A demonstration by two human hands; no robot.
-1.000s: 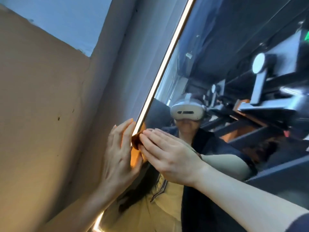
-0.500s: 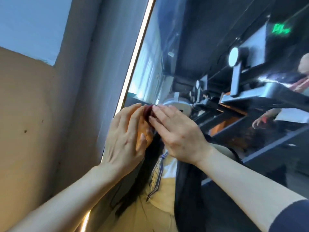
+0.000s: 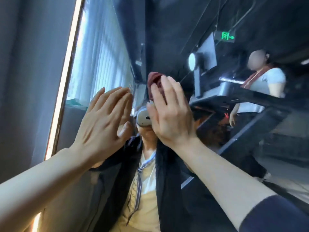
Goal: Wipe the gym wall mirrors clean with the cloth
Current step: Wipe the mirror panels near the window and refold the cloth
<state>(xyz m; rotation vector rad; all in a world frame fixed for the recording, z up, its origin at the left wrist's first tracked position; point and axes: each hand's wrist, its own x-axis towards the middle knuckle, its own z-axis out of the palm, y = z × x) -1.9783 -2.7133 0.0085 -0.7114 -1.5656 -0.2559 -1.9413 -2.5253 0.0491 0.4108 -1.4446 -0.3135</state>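
- My right hand point(image 3: 168, 114), fingers straight, presses a crumpled dark-red cloth point(image 3: 154, 84) flat against the glossy wall mirror point(image 3: 167, 39).
- My left hand point(image 3: 105, 123) lies released, palm flat on the glass beside it, near the lit edge strip point(image 3: 66, 64).

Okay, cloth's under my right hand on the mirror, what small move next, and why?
Probably slide the right hand, pressing the dark red cloth flat, sideways across the mirror, away from the lit edge strip. The left hand rests open on the glass, bracing.
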